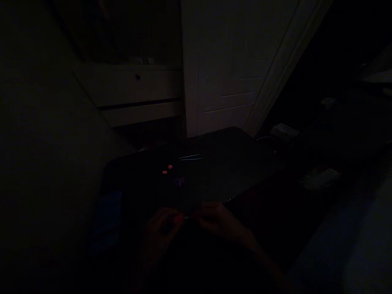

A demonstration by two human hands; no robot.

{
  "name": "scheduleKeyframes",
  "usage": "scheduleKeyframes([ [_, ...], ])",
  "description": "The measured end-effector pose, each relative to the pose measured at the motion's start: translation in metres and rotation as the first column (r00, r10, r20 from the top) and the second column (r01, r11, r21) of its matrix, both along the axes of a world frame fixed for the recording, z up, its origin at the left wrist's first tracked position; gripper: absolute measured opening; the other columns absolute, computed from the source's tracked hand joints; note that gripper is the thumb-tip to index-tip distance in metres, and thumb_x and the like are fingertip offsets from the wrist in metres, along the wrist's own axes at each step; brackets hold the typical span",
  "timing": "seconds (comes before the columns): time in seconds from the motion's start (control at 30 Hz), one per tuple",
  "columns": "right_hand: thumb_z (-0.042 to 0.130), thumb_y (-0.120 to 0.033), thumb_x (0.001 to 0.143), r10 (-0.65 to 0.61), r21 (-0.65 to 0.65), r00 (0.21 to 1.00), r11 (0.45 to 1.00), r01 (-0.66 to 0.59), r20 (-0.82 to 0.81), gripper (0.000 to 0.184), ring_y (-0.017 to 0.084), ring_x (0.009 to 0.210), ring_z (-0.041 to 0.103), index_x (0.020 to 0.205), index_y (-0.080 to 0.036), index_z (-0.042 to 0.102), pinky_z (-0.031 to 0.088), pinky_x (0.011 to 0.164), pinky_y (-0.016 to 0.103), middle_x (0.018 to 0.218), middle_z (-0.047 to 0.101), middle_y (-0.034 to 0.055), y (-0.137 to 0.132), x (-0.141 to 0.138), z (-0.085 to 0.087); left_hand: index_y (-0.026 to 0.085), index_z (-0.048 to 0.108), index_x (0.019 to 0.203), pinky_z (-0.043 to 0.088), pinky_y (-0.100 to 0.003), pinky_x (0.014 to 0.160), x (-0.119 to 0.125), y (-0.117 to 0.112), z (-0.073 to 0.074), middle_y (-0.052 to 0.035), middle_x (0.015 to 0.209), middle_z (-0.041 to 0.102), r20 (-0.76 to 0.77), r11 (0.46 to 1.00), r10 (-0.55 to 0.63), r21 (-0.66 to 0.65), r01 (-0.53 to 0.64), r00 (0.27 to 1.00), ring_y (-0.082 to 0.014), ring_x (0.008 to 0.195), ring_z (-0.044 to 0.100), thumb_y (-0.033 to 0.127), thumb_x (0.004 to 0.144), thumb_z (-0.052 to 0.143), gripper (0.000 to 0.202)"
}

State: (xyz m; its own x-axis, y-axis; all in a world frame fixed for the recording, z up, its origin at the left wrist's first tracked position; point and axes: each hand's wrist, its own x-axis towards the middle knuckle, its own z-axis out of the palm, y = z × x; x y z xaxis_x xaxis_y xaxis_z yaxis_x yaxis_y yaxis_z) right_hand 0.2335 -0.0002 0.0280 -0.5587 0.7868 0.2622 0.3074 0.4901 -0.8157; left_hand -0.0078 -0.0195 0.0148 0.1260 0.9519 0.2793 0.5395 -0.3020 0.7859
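The scene is very dark. My left hand (161, 230) and my right hand (216, 220) meet at the near edge of a dark table (232, 171). The left hand's fingers are curled around a small orange-red piece (179, 219). The right hand's fingers are pinched together close to that piece; what they hold is too dim to make out. Two small orange bits (167, 169) and a faint purple bit (178, 181) lie on the table beyond my hands. A thin pale rod-like thing (190, 157) lies farther back.
A white door (235, 69) stands behind the table. A pale drawer unit with a dark knob (137, 76) is at the back left. A blue object (107, 222) sits left of the table. Dim clutter (321, 179) lies on the right.
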Motion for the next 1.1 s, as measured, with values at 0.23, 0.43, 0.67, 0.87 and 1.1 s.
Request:
scheduleKeyframes([
  [0.23,0.065,-0.023,0.102,-0.194,-0.005,0.979,0.981,0.194,-0.062,0.023,0.018,0.084,0.073,0.117,-0.022,0.081,0.055,0.077,0.027,0.096,0.078,0.0058,-0.014,-0.018,-0.022,0.032,0.082,0.113,0.063,-0.033,0.076,0.001,0.001,-0.004,-0.0016,0.095,0.071,-0.026,0.999,0.031,-0.035,-0.032,0.999,-0.0211,0.083,0.074,0.049,0.081,0.082,0.036],
  [0.43,0.063,-0.024,0.104,-0.168,-0.047,0.975,0.986,0.163,-0.146,0.024,0.019,0.093,0.074,0.12,-0.025,0.08,0.055,0.084,0.028,0.105,0.079,0.0055,-0.012,-0.018,-0.021,0.03,0.083,0.11,0.062,-0.032,0.074,-0.006,0.003,0.003,-0.0014,0.091,0.072,-0.008,0.994,-0.045,-0.104,0.044,0.999,-0.0196,0.078,0.071,0.042,0.08,0.082,0.032],
  [0.67,0.065,-0.027,0.103,-0.153,-0.076,0.986,0.986,0.148,-0.066,0.022,0.018,0.083,0.071,0.117,-0.025,0.083,0.051,0.078,0.027,0.093,0.077,0.0043,-0.013,-0.017,-0.024,0.026,0.083,0.101,0.06,-0.031,0.069,0.0,0.003,0.007,-0.0021,0.087,0.072,-0.008,0.997,-0.034,-0.076,0.033,0.999,-0.0181,0.071,0.068,0.041,0.082,0.079,0.024],
  [0.87,0.065,-0.023,0.101,-0.088,-0.119,0.996,0.989,0.085,-0.02,0.021,0.016,0.074,0.067,0.11,-0.021,0.084,0.046,0.069,0.025,0.084,0.074,0.0028,-0.012,-0.014,-0.018,0.026,0.082,0.1,0.058,-0.03,0.067,-0.001,0.004,0.006,-0.0017,0.086,0.072,-0.035,0.997,-0.027,-0.074,0.024,0.999,-0.0174,0.068,0.067,0.039,0.082,0.079,0.023],
  [1.1,0.065,-0.025,0.102,-0.104,-0.076,0.994,0.992,0.101,-0.043,0.022,0.017,0.081,0.07,0.115,-0.023,0.083,0.049,0.076,0.025,0.093,0.077,0.0039,-0.008,-0.014,-0.016,0.028,0.082,0.103,0.059,-0.031,0.072,-0.002,0.004,0.004,-0.0018,0.09,0.071,-0.015,0.994,-0.058,-0.091,0.056,0.998,-0.0183,0.075,0.068,0.035,0.084,0.078,0.021],
])
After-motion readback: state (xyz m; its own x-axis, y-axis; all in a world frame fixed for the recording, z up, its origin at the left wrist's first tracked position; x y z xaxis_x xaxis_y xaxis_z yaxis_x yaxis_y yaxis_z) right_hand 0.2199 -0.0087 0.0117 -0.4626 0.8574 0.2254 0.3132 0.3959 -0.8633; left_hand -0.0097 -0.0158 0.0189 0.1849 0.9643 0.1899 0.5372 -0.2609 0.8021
